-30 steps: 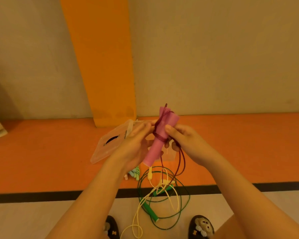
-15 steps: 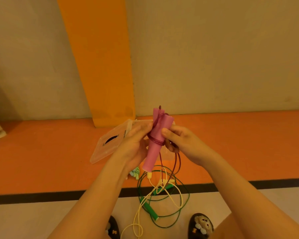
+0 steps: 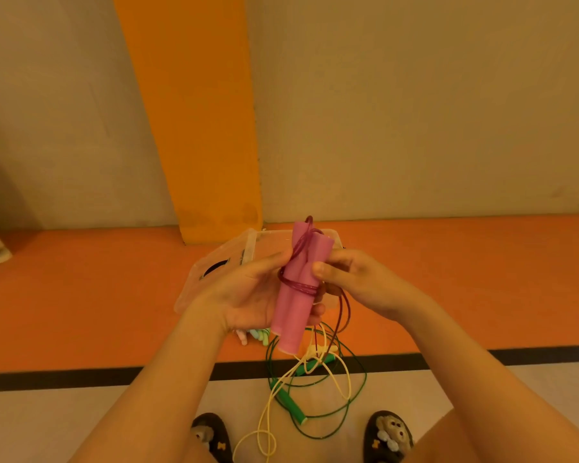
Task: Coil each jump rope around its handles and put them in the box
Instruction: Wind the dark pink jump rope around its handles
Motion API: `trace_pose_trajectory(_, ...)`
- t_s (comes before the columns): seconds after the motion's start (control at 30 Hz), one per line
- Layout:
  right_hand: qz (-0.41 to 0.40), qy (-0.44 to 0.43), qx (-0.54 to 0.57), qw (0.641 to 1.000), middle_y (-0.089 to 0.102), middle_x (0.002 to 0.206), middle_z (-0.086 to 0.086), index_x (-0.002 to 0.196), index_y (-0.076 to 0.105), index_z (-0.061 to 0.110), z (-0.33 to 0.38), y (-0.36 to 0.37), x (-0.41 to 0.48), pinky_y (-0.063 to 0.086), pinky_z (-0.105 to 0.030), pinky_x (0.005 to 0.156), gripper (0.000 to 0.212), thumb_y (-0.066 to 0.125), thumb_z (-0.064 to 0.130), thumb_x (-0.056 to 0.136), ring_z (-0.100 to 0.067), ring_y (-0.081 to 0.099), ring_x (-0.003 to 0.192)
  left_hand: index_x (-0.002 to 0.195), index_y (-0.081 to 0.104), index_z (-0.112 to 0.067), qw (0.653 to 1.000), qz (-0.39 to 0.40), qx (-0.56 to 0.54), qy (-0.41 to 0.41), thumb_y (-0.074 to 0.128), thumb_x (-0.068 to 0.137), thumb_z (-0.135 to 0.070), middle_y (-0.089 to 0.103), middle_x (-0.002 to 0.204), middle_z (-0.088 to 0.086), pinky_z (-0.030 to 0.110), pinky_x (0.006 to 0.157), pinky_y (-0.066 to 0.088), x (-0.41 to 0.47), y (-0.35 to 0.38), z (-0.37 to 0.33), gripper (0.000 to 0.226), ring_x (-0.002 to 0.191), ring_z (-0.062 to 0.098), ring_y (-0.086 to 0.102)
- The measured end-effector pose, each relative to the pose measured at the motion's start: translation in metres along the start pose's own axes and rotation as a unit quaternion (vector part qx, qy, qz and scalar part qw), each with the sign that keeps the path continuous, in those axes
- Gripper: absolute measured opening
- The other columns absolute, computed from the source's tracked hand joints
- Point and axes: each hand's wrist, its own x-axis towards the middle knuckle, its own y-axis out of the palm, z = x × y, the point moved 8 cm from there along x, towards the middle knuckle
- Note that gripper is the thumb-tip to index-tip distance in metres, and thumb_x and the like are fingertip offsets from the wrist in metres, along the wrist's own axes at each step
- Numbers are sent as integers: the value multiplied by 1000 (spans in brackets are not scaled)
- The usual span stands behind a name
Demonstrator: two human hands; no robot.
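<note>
Beige wall [image 3: 415, 111] and an orange pillar [image 3: 198, 111] rose behind an orange floor strip [image 3: 81, 295], which a black line [image 3: 64, 377] divided from paler flooring nearer the person. The left hand [image 3: 248, 295] held the pink handles [image 3: 295, 312] side by side and nearly upright, palm toward the camera and fingers curled round behind them. The right hand [image 3: 358, 282] pinched the same handles near their upper ends, thumb on the front face. The maroon rope [image 3: 298, 287] was wound a few turns around the middle of the pair, and a slack loop hung below the right hand. Whether the right fingers also gripped that loop was hard to tell.

Behind the hands sat the clear box [image 3: 335, 235] on the orange strip, its lid [image 3: 214, 265] propped at its left side. On the floor below the hands lay a green jump rope [image 3: 291, 402] and a yellow jump rope [image 3: 316, 349], uncoiled and tangled together. A pastel object [image 3: 258, 335] showed just under the left wrist. Two slippers [image 3: 388, 432] stood at the bottom edge.
</note>
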Motion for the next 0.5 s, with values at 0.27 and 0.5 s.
trace_pose_trajectory(0.27, 8, 2, -42, 999, 60, 91, 9, 86, 69, 15, -4, 0, 3, 45, -32, 72, 15, 63, 29, 88, -8, 55, 80, 122, 62, -5, 992, 117, -7, -46, 67, 86, -42, 65, 111, 21, 41, 93, 50, -4, 6, 8, 51, 98, 30, 66)
trace_pose_trajectory(0.5, -54, -20, -96, 994, 55, 80, 22, 75, 67, 38, -5, -16, 6, 42, -20, 59, 13, 58, 39, 84, -5, 47, 62, 110, 63, -12, 994, -80, 57, 41, 63, 83, -43, 66, 81, 13, 31, 58, 53, 6, -2, -2, 41, 62, 23, 63)
